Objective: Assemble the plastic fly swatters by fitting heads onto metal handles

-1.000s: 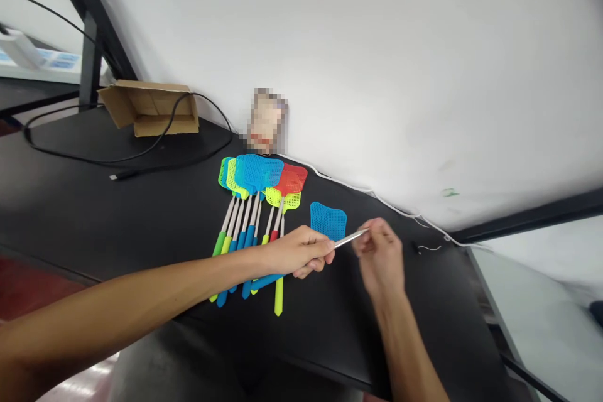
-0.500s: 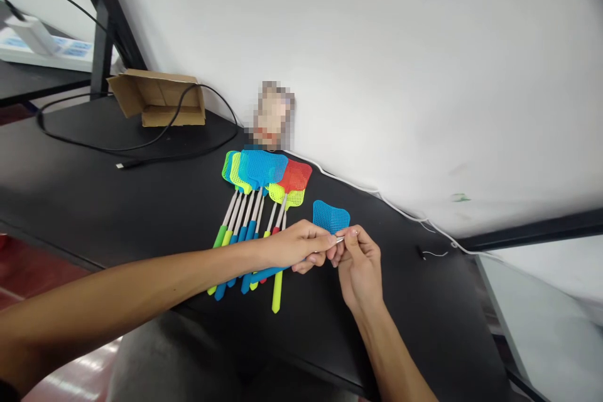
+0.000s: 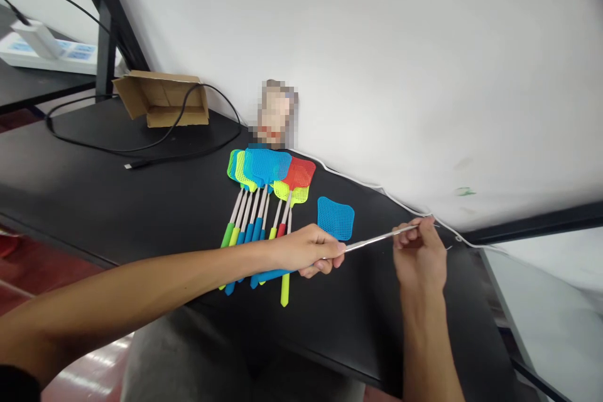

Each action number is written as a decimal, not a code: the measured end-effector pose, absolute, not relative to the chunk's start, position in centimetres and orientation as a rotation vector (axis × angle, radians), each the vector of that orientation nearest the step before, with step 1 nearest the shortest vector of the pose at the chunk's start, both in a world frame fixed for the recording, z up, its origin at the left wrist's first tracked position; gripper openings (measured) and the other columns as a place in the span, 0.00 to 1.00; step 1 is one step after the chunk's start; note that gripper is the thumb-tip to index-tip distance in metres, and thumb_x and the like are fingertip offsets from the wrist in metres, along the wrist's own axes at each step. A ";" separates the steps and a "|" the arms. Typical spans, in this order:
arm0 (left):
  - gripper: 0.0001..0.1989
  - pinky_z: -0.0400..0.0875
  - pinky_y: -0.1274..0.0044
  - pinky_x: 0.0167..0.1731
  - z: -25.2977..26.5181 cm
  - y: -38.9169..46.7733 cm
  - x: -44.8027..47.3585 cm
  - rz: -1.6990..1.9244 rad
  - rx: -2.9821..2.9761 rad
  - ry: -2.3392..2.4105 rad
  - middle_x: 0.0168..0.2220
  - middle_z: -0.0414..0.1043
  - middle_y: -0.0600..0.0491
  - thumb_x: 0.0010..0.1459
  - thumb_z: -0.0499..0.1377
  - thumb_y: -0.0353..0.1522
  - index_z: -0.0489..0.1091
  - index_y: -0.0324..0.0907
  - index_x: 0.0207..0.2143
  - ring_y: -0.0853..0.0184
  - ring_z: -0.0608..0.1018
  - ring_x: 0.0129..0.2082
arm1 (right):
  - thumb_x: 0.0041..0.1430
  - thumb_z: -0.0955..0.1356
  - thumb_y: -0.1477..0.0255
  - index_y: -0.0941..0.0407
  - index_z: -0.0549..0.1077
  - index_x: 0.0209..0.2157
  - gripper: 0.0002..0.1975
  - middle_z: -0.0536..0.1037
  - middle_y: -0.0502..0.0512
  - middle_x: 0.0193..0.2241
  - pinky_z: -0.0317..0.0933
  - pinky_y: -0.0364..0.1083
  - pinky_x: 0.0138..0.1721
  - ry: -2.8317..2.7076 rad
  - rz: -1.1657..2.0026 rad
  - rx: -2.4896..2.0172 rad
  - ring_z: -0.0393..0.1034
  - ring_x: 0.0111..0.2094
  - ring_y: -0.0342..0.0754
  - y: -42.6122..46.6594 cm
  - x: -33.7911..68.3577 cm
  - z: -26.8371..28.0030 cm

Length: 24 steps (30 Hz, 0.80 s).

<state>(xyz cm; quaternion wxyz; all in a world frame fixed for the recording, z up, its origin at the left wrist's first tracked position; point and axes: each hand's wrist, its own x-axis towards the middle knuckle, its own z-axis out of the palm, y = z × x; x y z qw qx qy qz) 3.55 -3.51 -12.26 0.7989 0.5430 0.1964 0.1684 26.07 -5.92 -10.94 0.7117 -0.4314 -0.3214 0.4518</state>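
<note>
My left hand (image 3: 313,252) is closed around a telescopic fly swatter handle (image 3: 371,241), near where its blue grip (image 3: 276,274) meets the thin metal rod. The rod slopes up to the right, and my right hand (image 3: 421,251) pinches its far end between thumb and fingers. Just behind the rod, a blue mesh swatter head (image 3: 336,218) lies flat on the black table, apart from it. Left of that, several fly swatters (image 3: 267,166) with blue, green, yellow and red heads lie in an overlapping row. My left forearm and hand hide part of their handles.
An open cardboard box (image 3: 174,100) and a looped black cable (image 3: 141,162) are at the back left. A pixelated object (image 3: 277,114) leans against the white wall. A white cord (image 3: 351,177) runs along the table's (image 3: 85,195) back edge. A power strip (image 3: 80,53) is far left.
My right hand has moved right with the rod's end, so a long stretch of metal rod now shows between the hands. My left hand keeps its grip, nearly in place.
</note>
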 end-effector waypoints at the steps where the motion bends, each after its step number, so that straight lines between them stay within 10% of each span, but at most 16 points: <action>1: 0.23 0.55 0.79 0.18 -12.2 -3.6 3.5 0.336 1.175 0.428 0.18 0.55 0.63 0.64 0.56 0.50 0.65 0.40 0.28 0.77 0.60 0.13 | 0.56 0.77 0.63 0.57 0.70 0.26 0.17 0.63 0.43 0.19 0.55 0.39 0.22 -0.685 0.952 -0.944 0.57 0.21 0.38 -5.7 27.1 -10.8; 24: 0.21 0.57 0.81 0.14 -12.0 -3.1 3.0 0.468 1.277 0.472 0.17 0.58 0.62 0.67 0.54 0.47 0.68 0.39 0.29 0.76 0.61 0.12 | 0.67 0.69 0.63 0.55 0.73 0.29 0.14 0.67 0.47 0.20 0.55 0.42 0.25 -0.957 1.212 -1.025 0.61 0.22 0.41 -8.4 19.4 -13.3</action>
